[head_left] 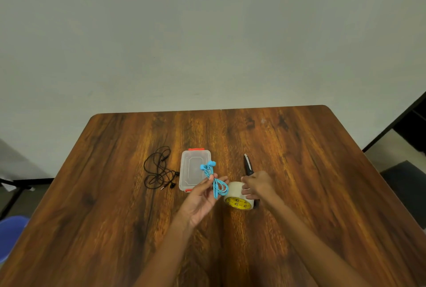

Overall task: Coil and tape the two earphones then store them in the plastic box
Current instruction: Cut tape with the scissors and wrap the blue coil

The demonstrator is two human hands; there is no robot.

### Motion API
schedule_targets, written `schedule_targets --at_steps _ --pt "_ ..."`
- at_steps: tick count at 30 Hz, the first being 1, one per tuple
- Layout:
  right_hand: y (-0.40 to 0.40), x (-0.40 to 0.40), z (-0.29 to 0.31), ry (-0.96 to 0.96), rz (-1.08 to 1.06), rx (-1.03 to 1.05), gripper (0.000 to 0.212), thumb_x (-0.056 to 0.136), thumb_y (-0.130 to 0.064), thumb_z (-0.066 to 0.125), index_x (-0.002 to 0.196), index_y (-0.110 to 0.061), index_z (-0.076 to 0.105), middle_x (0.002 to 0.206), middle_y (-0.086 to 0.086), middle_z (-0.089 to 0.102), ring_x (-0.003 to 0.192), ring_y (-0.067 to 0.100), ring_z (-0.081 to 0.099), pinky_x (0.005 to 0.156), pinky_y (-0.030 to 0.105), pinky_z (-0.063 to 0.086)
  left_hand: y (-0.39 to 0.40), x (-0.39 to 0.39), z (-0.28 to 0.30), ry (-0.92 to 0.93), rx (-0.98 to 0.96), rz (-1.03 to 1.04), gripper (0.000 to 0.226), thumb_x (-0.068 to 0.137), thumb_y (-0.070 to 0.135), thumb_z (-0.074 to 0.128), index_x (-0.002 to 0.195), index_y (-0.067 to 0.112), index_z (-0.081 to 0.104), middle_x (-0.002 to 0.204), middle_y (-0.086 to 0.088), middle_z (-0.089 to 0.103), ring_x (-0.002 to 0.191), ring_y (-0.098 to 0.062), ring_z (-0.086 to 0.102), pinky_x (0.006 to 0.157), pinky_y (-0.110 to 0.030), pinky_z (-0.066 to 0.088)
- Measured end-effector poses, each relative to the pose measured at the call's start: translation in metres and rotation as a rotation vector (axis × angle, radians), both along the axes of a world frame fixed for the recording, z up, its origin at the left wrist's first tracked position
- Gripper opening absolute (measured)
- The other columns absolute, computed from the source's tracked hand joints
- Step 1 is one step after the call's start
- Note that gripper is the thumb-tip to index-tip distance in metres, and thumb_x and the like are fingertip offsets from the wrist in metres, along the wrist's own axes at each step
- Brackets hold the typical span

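While coiled and pinched in left hand (202, 197) fingers above the closed plastic box (192, 170): blue earphones (215, 183), untaped. Right hand (255, 186) fingers curled on tape roll (237, 197). Still loose on tabletop (299, 171): black earphones (159, 171); nothing boxed.
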State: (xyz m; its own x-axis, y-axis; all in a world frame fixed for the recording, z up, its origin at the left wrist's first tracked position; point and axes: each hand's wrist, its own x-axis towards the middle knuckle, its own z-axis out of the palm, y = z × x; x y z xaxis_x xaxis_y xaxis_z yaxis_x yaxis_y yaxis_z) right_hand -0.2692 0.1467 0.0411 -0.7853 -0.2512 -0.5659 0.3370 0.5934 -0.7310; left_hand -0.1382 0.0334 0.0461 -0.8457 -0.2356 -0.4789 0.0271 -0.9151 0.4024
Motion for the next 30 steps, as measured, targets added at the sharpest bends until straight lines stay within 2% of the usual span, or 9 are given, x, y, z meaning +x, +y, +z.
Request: schedule_targets --at_steps 3,6,9,11,14,19,22,26,30 --pt "-0.001 0.004 -0.001 0.116 0.055 0.069 0.023 0.092 -0.017 0.057 0.070 -0.009 0.060 0.073 0.010 0.067 0.059 0.014 0.066 0.052 0.028 0.057 0.006 0.000 0.000 -0.008 0.013 0.021 0.017 0.085 0.006 0.052 0.099 0.000 0.058 0.139 -0.035 0.039 0.131 -0.040 0.042 0.089 -0.045 0.049" --pt "-0.003 0.011 0.000 0.205 0.156 0.128 0.024 0.091 -0.020 0.057 0.070 -0.009 0.063 0.077 0.012 0.070 0.065 0.021 0.070 0.063 0.038 0.061 0.009 0.000 -0.003 -0.019 0.018 0.049 0.026 0.082 0.007 0.055 0.107 0.002 0.057 0.145 -0.031 0.034 0.132 -0.039 0.041 0.090 -0.046 0.049" --pt "-0.005 0.019 0.002 0.287 0.235 0.161 0.021 0.089 -0.021 0.058 0.079 -0.005 0.068 0.082 0.012 0.071 0.075 0.026 0.071 0.071 0.047 0.059 0.012 0.001 -0.002 -0.015 -0.001 0.050 0.018 0.081 0.008 0.056 0.092 0.002 0.070 0.135 -0.032 0.045 0.124 -0.040 0.049 0.092 -0.044 0.049" --pt "-0.007 0.024 0.004 0.327 0.280 0.177 0.019 0.090 -0.021 0.058 0.085 -0.006 0.068 0.084 0.010 0.071 0.078 0.025 0.070 0.072 0.045 0.059 0.013 0.002 -0.003 -0.019 -0.020 0.049 0.019 0.083 0.009 0.056 0.082 0.004 0.074 0.118 -0.029 0.057 0.113 -0.037 0.058 0.093 -0.044 0.048" --pt "-0.009 0.030 0.007 0.393 0.316 0.234 0.020 0.091 -0.024 0.056 0.091 -0.008 0.068 0.089 0.008 0.070 0.083 0.024 0.068 0.068 0.035 0.056 0.012 0.002 -0.004 -0.025 -0.023 0.068 0.019 0.089 0.008 0.051 0.087 0.002 0.069 0.100 -0.024 0.066 0.102 -0.034 0.063 0.089 -0.043 0.050" --pt "-0.011 0.045 0.008 0.536 0.378 0.284 0.023 0.092 -0.030 0.057 0.102 -0.012 0.067 0.100 0.006 0.070 0.091 0.021 0.066 0.061 0.027 0.047 0.013 0.007 -0.004 -0.032 0.016 0.109 0.019 0.091 0.008 0.051 0.089 0.001 0.069 0.086 -0.017 0.070 0.091 -0.027 0.067 0.077 -0.037 0.058" --pt "-0.009 0.053 0.007 0.604 0.427 0.249 0.023 0.092 -0.030 0.058 0.111 -0.018 0.066 0.107 0.001 0.071 0.095 0.017 0.066 0.053 0.019 0.041 0.010 0.010 -0.005 -0.042 0.022 0.114 0.017 0.093 0.008 0.049 0.097 0.000 0.063 0.095 -0.019 0.067 0.090 -0.027 0.068 0.073 -0.036 0.060" --pt "-0.001 0.056 0.001 0.669 0.522 0.139 0.026 0.095 -0.029 0.054 0.119 -0.030 0.064 0.111 -0.004 0.070 0.093 0.012 0.066 0.068 0.021 0.049 0.004 0.015 -0.009 -0.056 0.031 0.104 0.016 0.093 0.010 0.048 0.098 0.002 0.061 0.126 -0.031 0.053 0.115 -0.036 0.055 0.086 -0.043 0.052" --pt "0.005 0.055 -0.006 0.736 0.558 0.078 0.027 0.093 -0.021 0.054 0.118 -0.025 0.066 0.111 -0.001 0.069 0.093 0.012 0.064 0.071 0.018 0.047 0.001 0.018 -0.012 -0.054 0.050 0.095 0.016 0.086 0.011 0.053 0.097 0.003 0.060 0.133 -0.034 0.047 0.126 -0.039 0.048 0.091 -0.047 0.048"
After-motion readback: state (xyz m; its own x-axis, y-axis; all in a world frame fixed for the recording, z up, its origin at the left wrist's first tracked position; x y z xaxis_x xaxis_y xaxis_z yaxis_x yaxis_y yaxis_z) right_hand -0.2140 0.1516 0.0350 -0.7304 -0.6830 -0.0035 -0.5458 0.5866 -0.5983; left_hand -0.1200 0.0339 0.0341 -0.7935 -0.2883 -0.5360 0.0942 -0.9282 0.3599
